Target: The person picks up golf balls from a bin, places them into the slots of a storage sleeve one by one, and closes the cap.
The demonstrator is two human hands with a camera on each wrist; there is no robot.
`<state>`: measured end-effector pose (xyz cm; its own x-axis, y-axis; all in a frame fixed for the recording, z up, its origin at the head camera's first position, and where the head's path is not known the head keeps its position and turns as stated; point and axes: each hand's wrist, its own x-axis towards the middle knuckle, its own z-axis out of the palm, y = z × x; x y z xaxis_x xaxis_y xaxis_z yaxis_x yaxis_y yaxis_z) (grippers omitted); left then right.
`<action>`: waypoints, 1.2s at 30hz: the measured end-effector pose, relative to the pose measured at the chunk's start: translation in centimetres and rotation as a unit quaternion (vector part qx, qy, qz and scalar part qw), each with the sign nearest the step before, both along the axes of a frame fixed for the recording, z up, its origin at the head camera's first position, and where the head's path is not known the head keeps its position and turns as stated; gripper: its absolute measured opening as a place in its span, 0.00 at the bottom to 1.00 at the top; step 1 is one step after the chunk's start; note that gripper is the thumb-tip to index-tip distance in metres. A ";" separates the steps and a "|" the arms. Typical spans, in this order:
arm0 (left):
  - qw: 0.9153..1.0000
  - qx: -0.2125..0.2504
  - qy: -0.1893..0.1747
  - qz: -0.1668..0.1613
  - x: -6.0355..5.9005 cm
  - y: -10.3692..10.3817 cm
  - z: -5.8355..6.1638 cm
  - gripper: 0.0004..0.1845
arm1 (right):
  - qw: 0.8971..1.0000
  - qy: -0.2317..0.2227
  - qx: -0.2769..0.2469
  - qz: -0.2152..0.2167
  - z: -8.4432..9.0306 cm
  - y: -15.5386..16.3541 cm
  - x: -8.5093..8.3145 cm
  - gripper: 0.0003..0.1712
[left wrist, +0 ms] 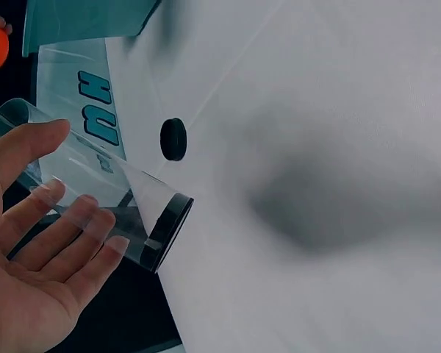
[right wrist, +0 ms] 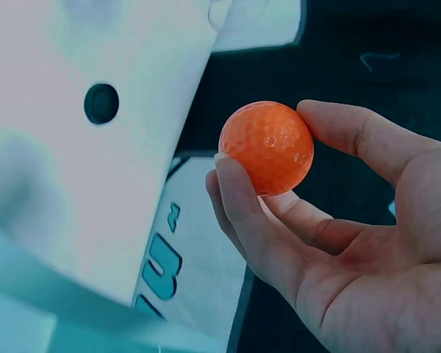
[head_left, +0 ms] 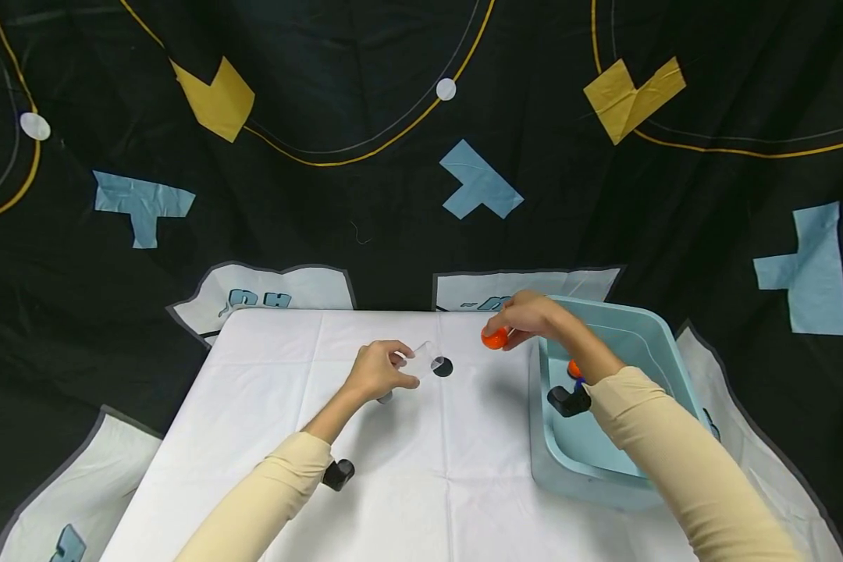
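Head view shows the left hand (head_left: pixel 378 373) holding a clear tube (head_left: pixel 421 360) over the white bench (head_left: pixel 421 468), fingers curled round it. The tube lies tilted, its long side pointing away toward the right, near a black cap (head_left: pixel 442 367). The right hand (head_left: pixel 527 316) pinches an orange ball (head_left: pixel 495 337) beside the blue bin (head_left: pixel 646 328).

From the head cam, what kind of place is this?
Likely a staged recording setup, not a home: a white-covered table before a black backdrop with taped shapes, a light blue bin, and hands holding an orange ball and a clear tube.
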<state>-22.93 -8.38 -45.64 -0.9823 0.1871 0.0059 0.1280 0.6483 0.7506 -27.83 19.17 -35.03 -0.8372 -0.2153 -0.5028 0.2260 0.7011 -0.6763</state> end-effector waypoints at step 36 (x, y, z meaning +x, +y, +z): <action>1.000 0.009 0.012 -0.020 -0.3 1.8 0.7 0.21 | 0.998 0.034 -0.053 -0.014 -3.0 -5.5 1.5 0.18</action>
